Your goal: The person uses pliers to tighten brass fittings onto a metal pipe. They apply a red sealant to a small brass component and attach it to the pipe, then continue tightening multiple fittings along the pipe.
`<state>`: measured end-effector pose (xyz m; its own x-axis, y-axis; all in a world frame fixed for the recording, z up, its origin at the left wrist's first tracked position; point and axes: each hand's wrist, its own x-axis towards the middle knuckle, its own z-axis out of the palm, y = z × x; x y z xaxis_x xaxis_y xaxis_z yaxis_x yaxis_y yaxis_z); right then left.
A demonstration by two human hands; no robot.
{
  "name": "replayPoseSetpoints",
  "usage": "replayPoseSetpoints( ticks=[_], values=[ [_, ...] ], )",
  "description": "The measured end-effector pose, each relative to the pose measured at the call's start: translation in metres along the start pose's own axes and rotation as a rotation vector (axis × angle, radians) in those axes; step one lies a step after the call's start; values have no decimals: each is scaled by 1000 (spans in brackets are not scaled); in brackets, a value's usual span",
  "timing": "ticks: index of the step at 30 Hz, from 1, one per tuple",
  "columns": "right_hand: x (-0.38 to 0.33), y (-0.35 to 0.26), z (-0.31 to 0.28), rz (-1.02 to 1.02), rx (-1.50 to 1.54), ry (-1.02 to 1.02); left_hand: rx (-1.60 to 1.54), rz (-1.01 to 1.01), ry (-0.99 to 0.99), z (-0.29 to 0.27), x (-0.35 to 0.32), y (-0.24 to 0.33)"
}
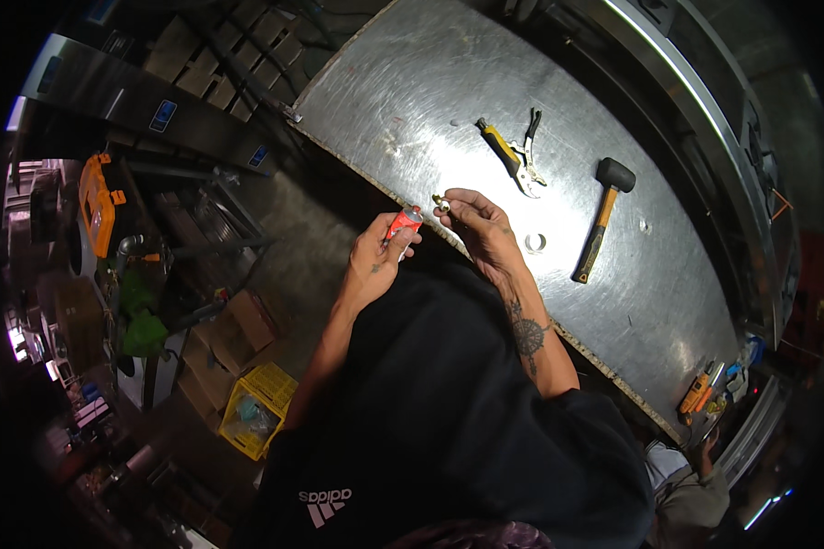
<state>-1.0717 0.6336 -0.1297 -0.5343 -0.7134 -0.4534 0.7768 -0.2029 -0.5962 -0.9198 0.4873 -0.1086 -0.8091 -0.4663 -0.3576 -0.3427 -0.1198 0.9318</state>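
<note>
Near the front edge of the metal table, my left hand (pixel 375 263) is closed around a small red tube (pixel 404 222) with a silvery-grey end. Just to its right, my right hand (pixel 481 226) pinches a small brass-coloured fitting (pixel 442 202) between thumb and fingers. The tube and the fitting are close together but apart. Beyond my right hand lie yellow-and-black locking pliers (pixel 502 151), their jaws towards me. A small whitish ring (pixel 535 242) rests right of my right wrist. Farther right is a mallet (pixel 604 215) with a black head and a wood-coloured and black handle.
The brushed metal tabletop (pixel 384 78) runs diagonally from upper left to lower right. Orange-handled tools (pixel 699 389) sit at its far right end, near another person's arm (pixel 705 457). At lower left stand a yellow crate (pixel 267 384), cardboard boxes (pixel 233 334) and an orange case (pixel 99 206).
</note>
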Motion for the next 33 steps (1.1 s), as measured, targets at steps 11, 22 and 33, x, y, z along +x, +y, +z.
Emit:
replayPoseSetpoints(
  ticks=[11,22,33],
  values=[
    [25,30,50,223,-176,-102,-34,-66,255,-42,-46,-2],
    [25,153,192,289,-678,-514,-210,-77,668,-148,-165,-54],
    [-20,342,333,169,-1163,-830,-282,-171,1076,-274,-302,-115]
  ],
)
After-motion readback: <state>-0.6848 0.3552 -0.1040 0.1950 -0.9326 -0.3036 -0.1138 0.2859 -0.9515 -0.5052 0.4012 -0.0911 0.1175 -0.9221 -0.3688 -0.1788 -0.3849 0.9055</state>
